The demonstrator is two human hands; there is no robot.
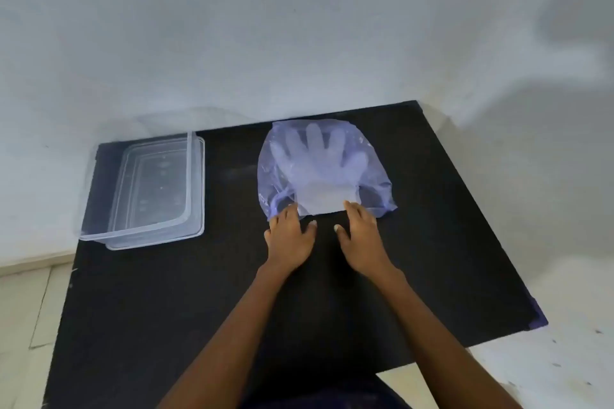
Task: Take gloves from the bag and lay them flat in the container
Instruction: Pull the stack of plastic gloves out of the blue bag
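A translucent purple bag (375,183) lies flat on the black table (232,292), its mouth toward me. Inside it I see pale gloves (319,163) with fingers spread toward the wall; their white cuff sticks out of the mouth. My left hand (289,236) rests at the bag's near left corner, fingers on the bag's edge. My right hand (360,236) lies at the cuff's right end, fingers straight on it. A clear plastic container (99,209) stands at the table's left, nothing inside it.
A clear lid (199,226) lies under the container, sticking out at its right and front. A white wall runs along the table's far edge. Pale floor shows to the left and right of the table.
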